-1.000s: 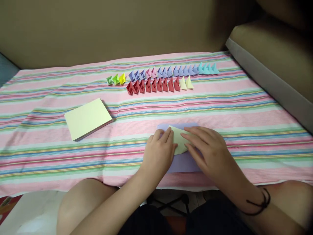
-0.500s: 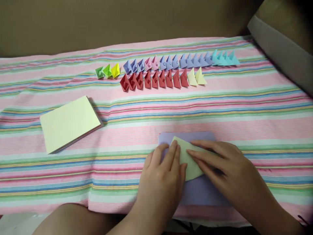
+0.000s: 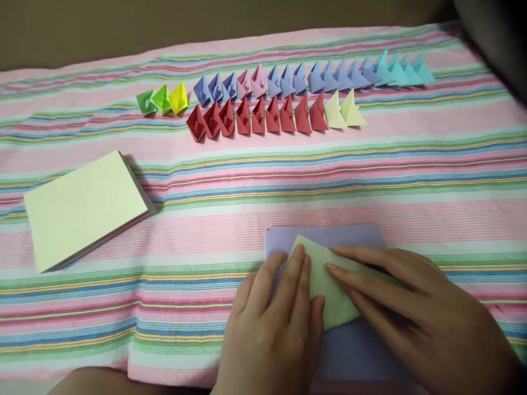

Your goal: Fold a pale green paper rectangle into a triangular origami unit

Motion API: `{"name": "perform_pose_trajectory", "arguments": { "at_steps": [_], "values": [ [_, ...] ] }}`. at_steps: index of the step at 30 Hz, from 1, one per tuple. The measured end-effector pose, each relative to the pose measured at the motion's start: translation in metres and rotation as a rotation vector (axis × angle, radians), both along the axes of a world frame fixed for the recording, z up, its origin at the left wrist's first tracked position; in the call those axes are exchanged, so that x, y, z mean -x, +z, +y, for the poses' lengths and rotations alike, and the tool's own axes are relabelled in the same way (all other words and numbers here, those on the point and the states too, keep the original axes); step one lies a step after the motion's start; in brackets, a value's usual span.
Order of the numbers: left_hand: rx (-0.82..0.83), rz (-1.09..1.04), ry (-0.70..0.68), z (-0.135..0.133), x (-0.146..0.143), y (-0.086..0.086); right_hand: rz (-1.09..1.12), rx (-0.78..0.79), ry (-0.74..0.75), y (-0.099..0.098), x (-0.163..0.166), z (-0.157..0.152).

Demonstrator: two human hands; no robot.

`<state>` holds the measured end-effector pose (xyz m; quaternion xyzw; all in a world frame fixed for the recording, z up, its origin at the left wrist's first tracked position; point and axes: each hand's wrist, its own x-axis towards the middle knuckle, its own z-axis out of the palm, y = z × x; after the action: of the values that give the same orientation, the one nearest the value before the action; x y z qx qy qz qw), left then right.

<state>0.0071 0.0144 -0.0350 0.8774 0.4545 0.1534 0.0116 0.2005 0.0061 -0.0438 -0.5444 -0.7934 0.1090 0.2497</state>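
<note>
Left hand point(image 3: 269, 329) and right hand point(image 3: 420, 307) lie outstretched on green paper point(image 3: 334, 299).
Its long edge slants beneath the right; tip near far edge of purple paper point(image 3: 356, 354).

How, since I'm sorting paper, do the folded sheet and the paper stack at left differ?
The folded sheet lies under the left hand and right hand; the paper stack lies untouched. The folded sheet rests on lavender paper, the paper stack on striped cloth. Both are pale.
</note>
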Motion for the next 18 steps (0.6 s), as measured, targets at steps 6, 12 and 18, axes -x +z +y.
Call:
{"name": "perform_pose_trajectory", "arguments": {
  "at_steps": [6,12,18],
  "values": [
    [0.009,-0.015,-0.005,0.0008,0.001,-0.0005,0.004,0.024,0.006,-0.0012,-0.0015,-0.0014],
    [0.023,-0.018,-0.009,0.0009,0.0016,-0.0018,-0.011,0.026,0.008,-0.0006,-0.0026,-0.0015],
    [0.019,-0.018,0.002,-0.0007,0.0014,-0.0012,-0.015,0.033,0.012,-0.0001,-0.0024,-0.0016]
  ]
}}
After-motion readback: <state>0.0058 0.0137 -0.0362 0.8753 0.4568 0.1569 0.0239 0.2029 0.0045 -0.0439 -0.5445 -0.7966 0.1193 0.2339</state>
